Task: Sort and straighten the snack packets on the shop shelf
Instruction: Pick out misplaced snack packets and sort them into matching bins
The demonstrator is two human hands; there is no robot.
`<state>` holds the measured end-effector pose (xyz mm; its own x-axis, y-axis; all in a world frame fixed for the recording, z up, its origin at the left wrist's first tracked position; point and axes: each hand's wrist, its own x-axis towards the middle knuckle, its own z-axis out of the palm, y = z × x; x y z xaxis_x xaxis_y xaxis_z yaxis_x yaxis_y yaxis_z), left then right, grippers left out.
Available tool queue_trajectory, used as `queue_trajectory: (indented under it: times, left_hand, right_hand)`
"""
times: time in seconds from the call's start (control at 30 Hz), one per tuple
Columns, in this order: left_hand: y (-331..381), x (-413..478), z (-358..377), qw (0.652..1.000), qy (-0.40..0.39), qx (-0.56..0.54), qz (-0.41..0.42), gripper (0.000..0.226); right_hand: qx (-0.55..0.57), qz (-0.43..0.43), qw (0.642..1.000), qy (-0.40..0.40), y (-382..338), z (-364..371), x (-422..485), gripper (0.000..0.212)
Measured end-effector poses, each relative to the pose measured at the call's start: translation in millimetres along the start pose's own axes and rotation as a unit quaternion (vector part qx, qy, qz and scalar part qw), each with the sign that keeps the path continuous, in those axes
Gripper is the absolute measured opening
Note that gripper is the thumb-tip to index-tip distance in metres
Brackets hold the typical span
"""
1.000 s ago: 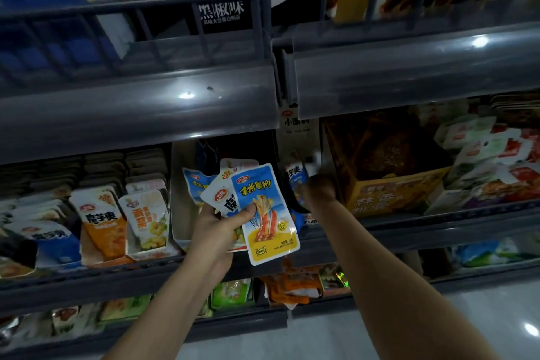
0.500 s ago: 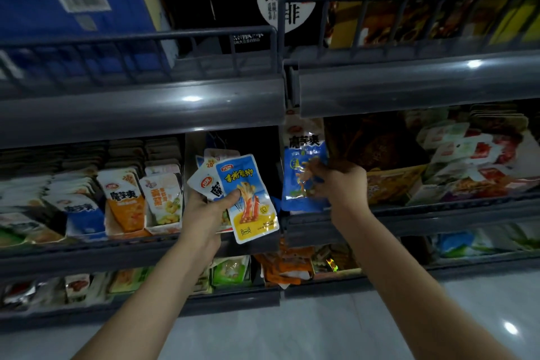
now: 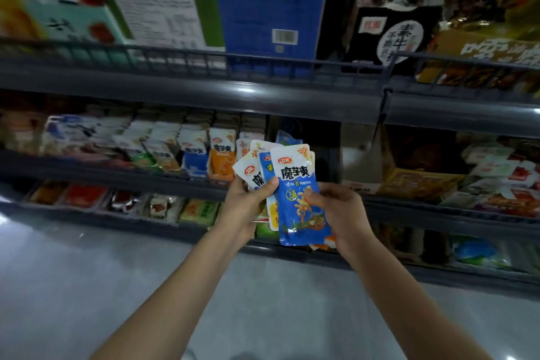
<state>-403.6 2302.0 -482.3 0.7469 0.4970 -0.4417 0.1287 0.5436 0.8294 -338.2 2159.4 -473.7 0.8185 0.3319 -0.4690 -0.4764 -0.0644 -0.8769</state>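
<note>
A fan of snack packets [image 3: 257, 168] is held in front of the middle shelf [image 3: 175, 184]. My left hand [image 3: 248, 204] grips the fan from the left, thumb across its front. On top of it lies a blue packet [image 3: 298, 196] with a white top. My right hand [image 3: 339, 210] pinches that packet's right edge. Behind the hands, rows of white, blue and orange packets [image 3: 193, 152] stand upright in the middle shelf. The slot right behind the fan looks dark and mostly bare.
A yellow carton [image 3: 418, 184] and loose red-and-white packets [image 3: 502, 172] fill the shelf to the right. The rail of the upper shelf [image 3: 204, 90] juts out above, with a blue box [image 3: 268, 3] on it. A lower shelf [image 3: 163, 207] holds more packets. Grey floor lies below.
My right hand drew the blue packet out of the shelf and brought it onto the front of the fan in my left hand. The view swung left and up.
</note>
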Motion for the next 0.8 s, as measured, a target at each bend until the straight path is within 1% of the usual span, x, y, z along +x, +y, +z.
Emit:
queue_trajectory:
  times: [0.07,0.2,0.4,0.57,0.7,0.8]
  left_hand:
    - [9,-12,-17,1.000,0.002,0.003,0.001,0.044]
    - [17,-32,-53,1.000,0.016,-0.013,-0.008,0.049]
    - [16,-42,-101,0.996,0.061,-0.057,-0.020,0.044]
    - [11,-40,-126,0.994,0.067,-0.082,-0.038,0.049]
    - [7,-34,-136,0.989,0.075,-0.114,-0.051,0.040]
    - [7,-29,-146,0.985,0.096,-0.134,-0.051,0.035]
  right_hand:
    - [-0.041,0.000,0.999,-0.001,1,18,-10,0.013]
    - [-0.097,0.010,0.995,-0.027,7,48,-24,0.006]
    - [-0.137,0.041,0.987,-0.076,26,86,-28,0.005]
    - [-0.141,0.089,0.981,-0.097,31,105,-22,0.008]
    - [-0.148,0.112,0.978,-0.095,33,114,-15,0.026]
    - [-0.158,0.104,0.977,-0.094,36,127,-11,0.024]
